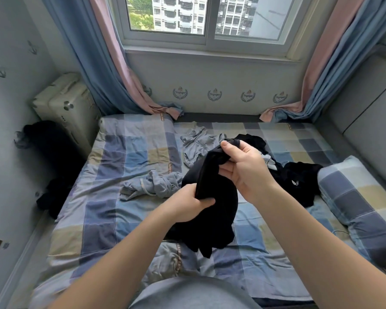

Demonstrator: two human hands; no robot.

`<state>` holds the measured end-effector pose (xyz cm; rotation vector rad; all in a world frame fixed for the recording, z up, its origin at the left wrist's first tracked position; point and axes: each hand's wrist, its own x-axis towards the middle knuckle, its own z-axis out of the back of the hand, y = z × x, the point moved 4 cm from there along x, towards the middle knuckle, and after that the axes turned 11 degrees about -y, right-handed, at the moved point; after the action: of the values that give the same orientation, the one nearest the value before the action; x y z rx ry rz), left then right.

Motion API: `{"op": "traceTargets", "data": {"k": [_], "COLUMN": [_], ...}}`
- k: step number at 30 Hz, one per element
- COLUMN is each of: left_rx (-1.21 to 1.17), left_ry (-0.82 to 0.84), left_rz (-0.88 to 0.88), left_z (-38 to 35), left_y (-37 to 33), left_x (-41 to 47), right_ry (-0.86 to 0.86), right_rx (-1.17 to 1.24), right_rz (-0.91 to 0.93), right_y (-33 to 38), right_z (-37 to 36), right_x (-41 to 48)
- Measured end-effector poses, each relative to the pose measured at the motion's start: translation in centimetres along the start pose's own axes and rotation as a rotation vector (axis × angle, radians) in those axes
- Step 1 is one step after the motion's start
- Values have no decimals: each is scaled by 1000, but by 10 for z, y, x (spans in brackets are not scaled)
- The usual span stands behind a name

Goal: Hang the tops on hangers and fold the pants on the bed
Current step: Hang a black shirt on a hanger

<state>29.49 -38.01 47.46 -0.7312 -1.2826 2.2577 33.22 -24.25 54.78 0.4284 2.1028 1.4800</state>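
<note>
left hand (193, 202) grips black garment (216, 221) | right hand (245, 168) pinches it, higher

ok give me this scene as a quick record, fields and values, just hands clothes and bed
left hand: grips the black garment low down
right hand: pinches its upper edge
black garment: held up over the bed
far grey garment: crumpled on the bed
near grey garment: crumpled on the bed
black pile: beside the pillow
hangers: none in view
</note>
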Motion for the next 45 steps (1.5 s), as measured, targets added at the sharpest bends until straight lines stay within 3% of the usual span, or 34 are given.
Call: {"op": "traceTargets", "data": {"k": [6, 14, 19, 25, 27, 31, 37, 42, 45], "left_rx": [-246, -545, -719, -1005, -1086, -1111, -1009, -787, -665], "left_ry": [-229, -498, -560, -491, -452, -483, -504, -434, -333], "left_rz": [76, 257, 328, 473, 487, 503, 522, 470, 402], "left_z": [26, 51, 50, 42, 43, 52, 62, 58, 46], "left_y": [6, 6, -6, -18, -22, -17, 13, 30, 30], "left_x": [4, 1, -7, -6, -5, -3, -2, 0, 0], "right_ry": [76, 196, 284, 384, 351, 132, -69, -136, -88], "right_rx": [-6, -354, -635, -650, -740, -925, -693, -577, -492], "right_rz": [65, 112, 4, -94, -37, 147, 89, 205, 197], "right_y": [11, -19, -84, -148, -162, -168, -138, -66, -38], "right_z": [12, 23, 27, 26, 25, 44, 77, 77, 63], "right_x": [-7, -16, -20, -14, -9, 2, 14, 16, 10]}}
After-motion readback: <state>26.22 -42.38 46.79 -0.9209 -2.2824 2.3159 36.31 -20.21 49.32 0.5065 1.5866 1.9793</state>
